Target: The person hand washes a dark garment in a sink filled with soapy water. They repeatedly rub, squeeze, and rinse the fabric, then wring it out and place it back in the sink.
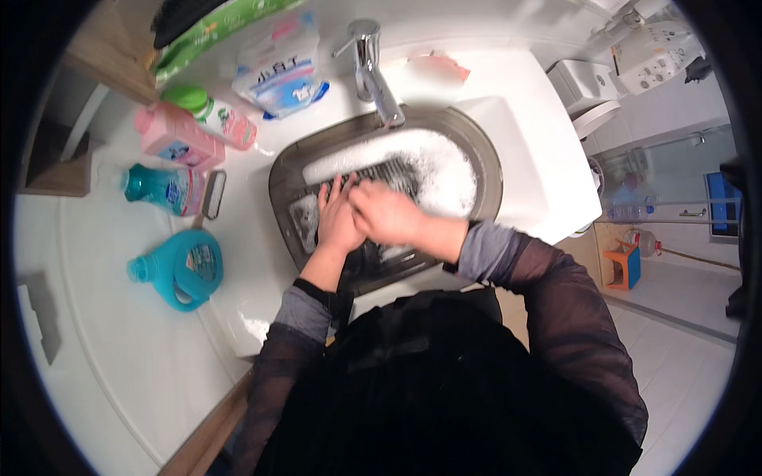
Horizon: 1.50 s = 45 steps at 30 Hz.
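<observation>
A grey translucent plastic basin sits in the white sink, holding water and white foam. Inside it shows a dark ribbed surface, perhaps a washboard, and a dark patch like wet cloth below my hands. My left hand rests over the ribbed part with its fingers stretched out and apart. Against it, my right hand is curled closed, its knuckles upward; whatever lies within its fingers is hidden. Both wrists come in over the basin's near rim, sleeves pushed up.
A chrome faucet reaches over the basin's far rim. Left of the basin stand a blue detergent jug, a teal bottle, a scrub brush, a pink bottle and a green-capped bottle. Behind is a detergent bag.
</observation>
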{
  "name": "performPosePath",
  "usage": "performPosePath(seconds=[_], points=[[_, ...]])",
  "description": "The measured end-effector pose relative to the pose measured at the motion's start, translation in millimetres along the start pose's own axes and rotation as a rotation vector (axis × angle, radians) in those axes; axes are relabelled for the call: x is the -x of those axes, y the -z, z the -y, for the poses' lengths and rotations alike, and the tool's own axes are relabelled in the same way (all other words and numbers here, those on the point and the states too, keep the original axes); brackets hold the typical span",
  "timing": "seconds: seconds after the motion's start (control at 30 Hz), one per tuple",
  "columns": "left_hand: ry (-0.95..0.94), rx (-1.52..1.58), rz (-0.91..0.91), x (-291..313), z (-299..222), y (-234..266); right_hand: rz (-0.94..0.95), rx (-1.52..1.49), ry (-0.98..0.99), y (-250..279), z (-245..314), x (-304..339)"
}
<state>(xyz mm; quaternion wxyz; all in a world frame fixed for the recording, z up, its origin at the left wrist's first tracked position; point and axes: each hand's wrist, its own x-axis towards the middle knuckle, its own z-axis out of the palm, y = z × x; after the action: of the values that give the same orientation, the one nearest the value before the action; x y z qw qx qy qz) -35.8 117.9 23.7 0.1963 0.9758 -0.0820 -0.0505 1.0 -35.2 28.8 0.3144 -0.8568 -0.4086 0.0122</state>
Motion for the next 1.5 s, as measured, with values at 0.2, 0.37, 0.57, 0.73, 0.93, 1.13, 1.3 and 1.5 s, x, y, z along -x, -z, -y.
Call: performPosePath(seconds=[0.2, 0.37, 0.57, 0.73, 0.93, 1.13, 1.3, 1.5], points=[[0.049, -0.065, 0.135, 0, -5, 11, 0.073, 0.149, -1.011, 15, -73, -27], [0.045, -0.039, 0.084, 1, -8, 11, -0.066, 0.070, -0.347, -4, -32, -20], [0.059, -0.061, 0.138, 0, -5, 11, 0.071, 0.143, -0.696, 16, -58, -20], [0.064, -0.044, 0.122, 1, -3, 7, 0.028, 0.085, -0.540, 13, -44, -28], [0.069, -0.025, 0.121, 0, -2, 4, 0.112, 0.122, -0.430, 5, -37, -9], [0.067, -0.016, 0.121, 3, -3, 10, 0.098, 0.194, -0.594, 11, -67, -37], [0.067, 0.011, 0.089, 0, -1, 3, 0.061, -0.127, -0.083, -1, -9, -9], [0.043, 0.001, 0.058, 4, -1, 5, 0.055, 0.202, -0.839, 11, -82, -37]])
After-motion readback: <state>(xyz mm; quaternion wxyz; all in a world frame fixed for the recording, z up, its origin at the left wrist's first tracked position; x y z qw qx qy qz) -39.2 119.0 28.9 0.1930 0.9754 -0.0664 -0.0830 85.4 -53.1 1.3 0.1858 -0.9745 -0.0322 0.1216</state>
